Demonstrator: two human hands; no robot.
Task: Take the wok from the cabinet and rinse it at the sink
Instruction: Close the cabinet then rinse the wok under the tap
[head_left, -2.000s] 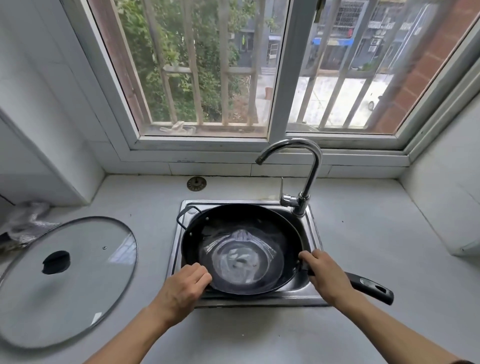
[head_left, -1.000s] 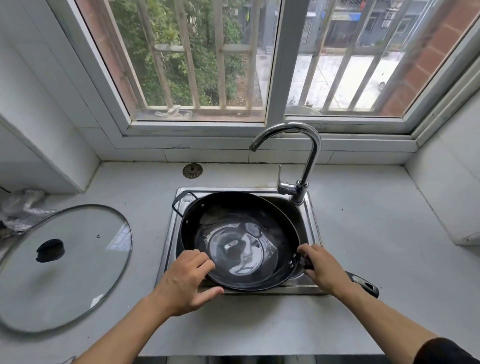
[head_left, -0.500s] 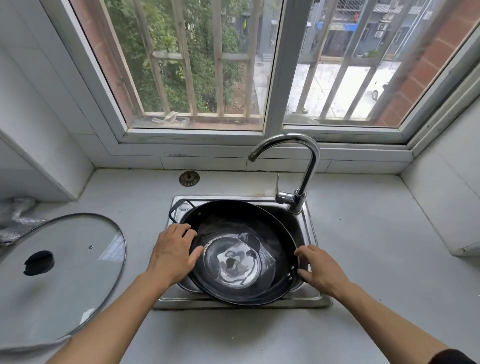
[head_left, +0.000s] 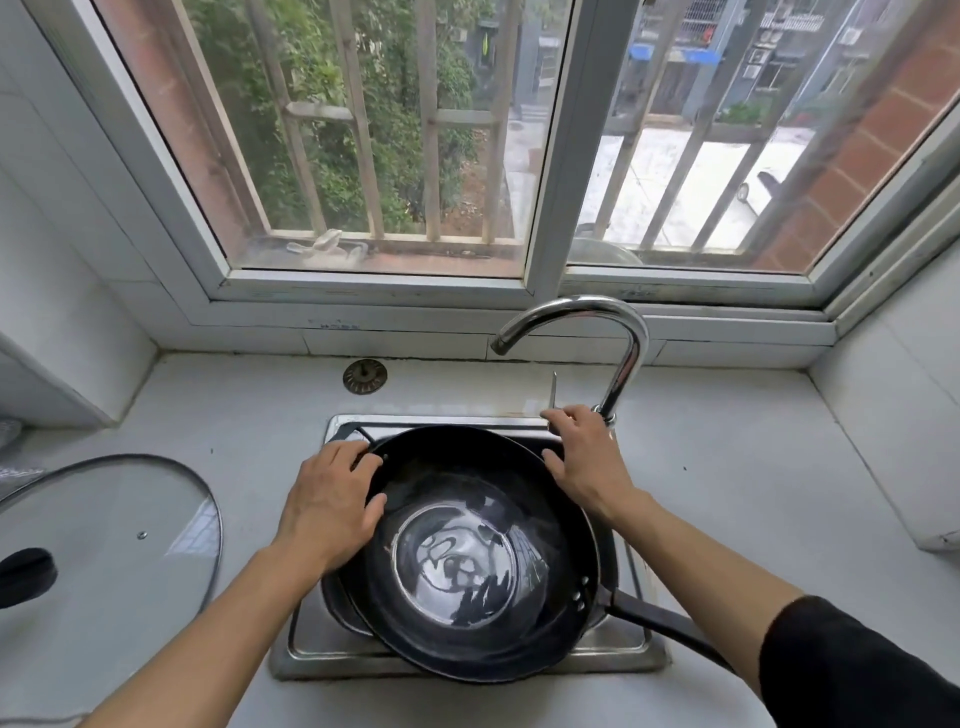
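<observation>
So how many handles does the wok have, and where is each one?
2. The small loop handle sits at the wok's far-left rim, partly under the left hand. The long straight handle runs off near-right over the sink edge.

Grey table (head_left: 727, 493): steel sink (head_left: 613, 657) is set into it, glass lid (head_left: 119, 530) is laid left, drain strainer (head_left: 364, 376) is placed behind.
</observation>
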